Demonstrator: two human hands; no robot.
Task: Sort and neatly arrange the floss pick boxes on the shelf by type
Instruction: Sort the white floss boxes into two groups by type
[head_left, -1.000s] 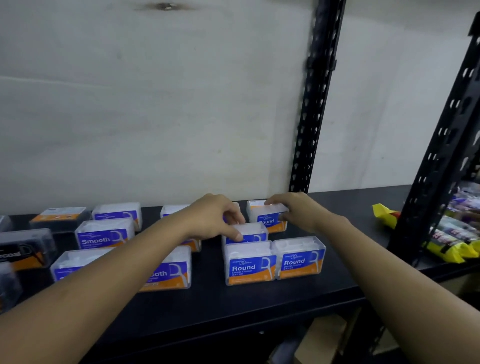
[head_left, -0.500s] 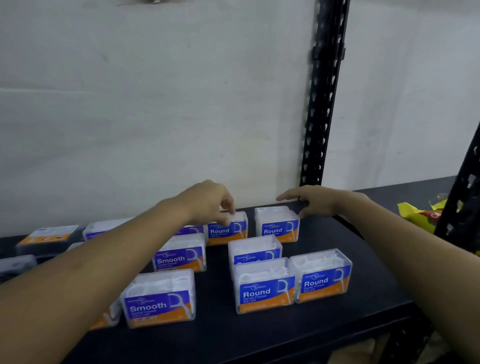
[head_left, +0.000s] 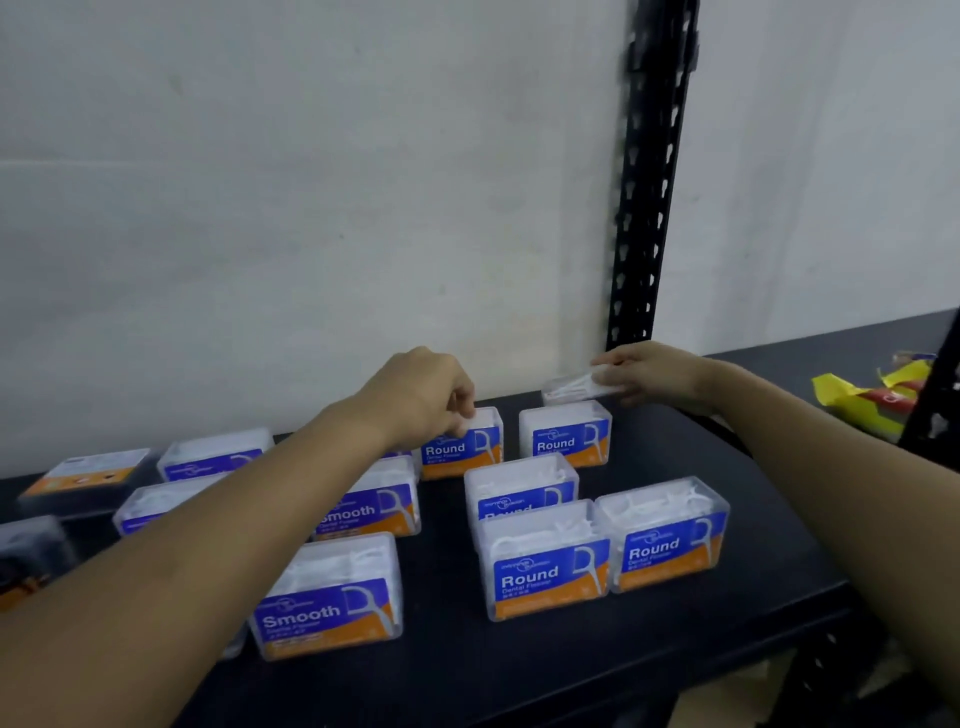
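black shelf (head_left: 441, 654), clear boxes with blue-orange labels. front: smooth box (head_left: 327, 597); two round boxes (head_left: 545, 564) touching side by side. back row: left hand (head_left: 431, 400) curled onto rear round box (head_left: 462, 444); right hand (head_left: 652, 374) pinches tilted clear box (head_left: 571, 387) nearest the wall

Clear Round boxes (head_left: 545, 566) upright at right of black shelf (head_left: 519, 670); Smooth boxes (head_left: 327, 603) left; another box (head_left: 566, 387) raised behind.

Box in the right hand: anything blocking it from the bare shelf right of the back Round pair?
Nothing visible. The right hand holds the clear box just behind the back-right Round box; the shelf beside that is bare, only the person's own forearm passing over it.
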